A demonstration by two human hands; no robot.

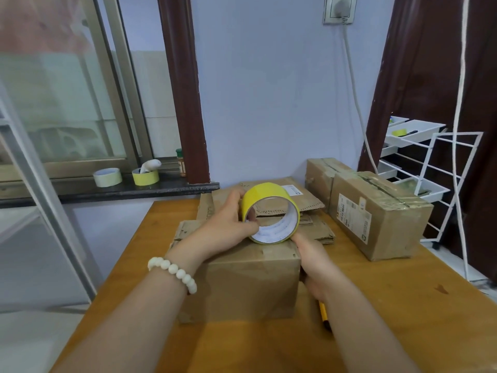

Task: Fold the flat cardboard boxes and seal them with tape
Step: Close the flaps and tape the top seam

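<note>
Stretches two bare forearms in over the wooden tabletop (403, 319), with a white bead bracelet (172, 273) on the left wrist. Clasps the yellow tape roll (270, 195) in the left grip (228, 224), fingers curled round its rim and thumb tucked inside the core. Keeps the roll standing on edge, touching the top of the folded cardboard box (242, 281) at mid-tabletop. Sets the right grip (313, 261) against the box's upper right edge, just under the roll; cannot tell whether it clasps anything. Leaves flat cardboard pieces (309, 205) stacked just behind the box, two taped boxes (376, 216) at the far right, and a yellow-and-black tool (322, 312) under the right wrist.
</note>
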